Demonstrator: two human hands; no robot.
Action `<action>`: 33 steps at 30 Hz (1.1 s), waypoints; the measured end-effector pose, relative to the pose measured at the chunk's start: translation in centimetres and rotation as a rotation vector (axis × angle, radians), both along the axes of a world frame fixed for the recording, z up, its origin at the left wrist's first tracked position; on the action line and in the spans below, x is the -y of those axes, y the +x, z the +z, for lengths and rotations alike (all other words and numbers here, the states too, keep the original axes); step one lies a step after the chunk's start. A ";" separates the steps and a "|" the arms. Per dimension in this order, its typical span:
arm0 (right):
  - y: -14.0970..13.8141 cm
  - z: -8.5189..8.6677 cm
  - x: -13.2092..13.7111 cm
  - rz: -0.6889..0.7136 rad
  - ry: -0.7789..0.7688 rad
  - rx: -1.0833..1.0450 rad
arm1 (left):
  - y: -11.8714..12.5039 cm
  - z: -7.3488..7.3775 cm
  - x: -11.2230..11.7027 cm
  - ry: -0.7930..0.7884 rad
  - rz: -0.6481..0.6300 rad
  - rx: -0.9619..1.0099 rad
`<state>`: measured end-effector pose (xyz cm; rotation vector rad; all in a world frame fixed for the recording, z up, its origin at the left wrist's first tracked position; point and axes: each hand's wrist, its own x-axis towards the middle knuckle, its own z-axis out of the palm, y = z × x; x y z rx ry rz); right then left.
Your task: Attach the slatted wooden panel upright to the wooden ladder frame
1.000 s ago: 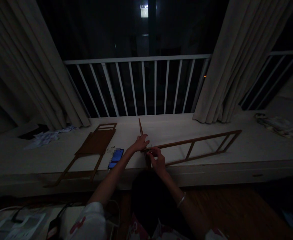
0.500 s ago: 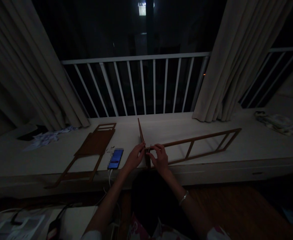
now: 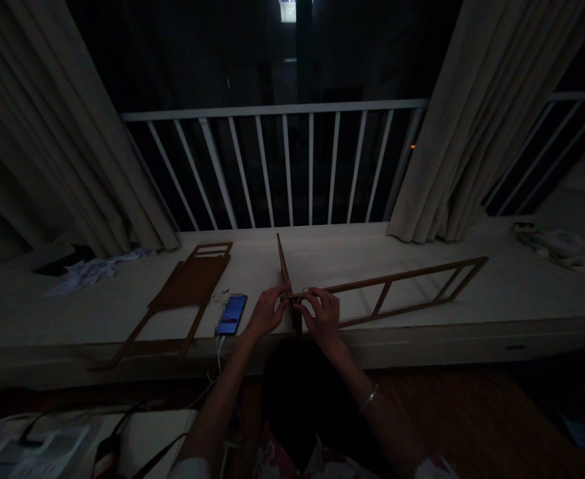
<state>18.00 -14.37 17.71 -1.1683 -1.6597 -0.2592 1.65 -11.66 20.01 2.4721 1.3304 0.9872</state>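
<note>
The scene is very dark. On a pale window ledge [image 3: 422, 332] a brown wooden panel [image 3: 285, 273] stands on edge, running away from me. A long wooden ladder-like frame [image 3: 402, 289] meets its near end and stretches to the right. My left hand [image 3: 267, 311] is closed on the near end of the upright panel. My right hand [image 3: 323, 313] pinches the left end of the frame at the joint, with a thin small item between the fingers that I cannot make out.
A flat wooden frame piece [image 3: 182, 293] lies on the ledge to the left, beside a lit phone [image 3: 231, 315] with a cable hanging off the edge. Crumpled papers [image 3: 92, 271] lie far left. White railing [image 3: 292, 166] and curtains [image 3: 472, 120] stand behind. A cloth bundle [image 3: 556, 245] lies far right.
My left hand has come back from higher on the upright panel to its near end, close to my right hand. Both hands now work at the joint.
</note>
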 end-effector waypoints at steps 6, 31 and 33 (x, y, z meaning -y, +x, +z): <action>0.3 0.4 0.0 0.044 -0.024 0.082 | -0.3 -0.2 -0.4 0.023 -0.039 -0.033; -4.0 -0.9 0.0 0.572 -0.546 -1.097 | -1.0 -0.7 -1.1 0.066 -0.149 0.045; -4.3 -1.0 0.0 0.573 -0.512 -1.089 | -1.2 -0.6 -1.1 0.054 -0.153 0.050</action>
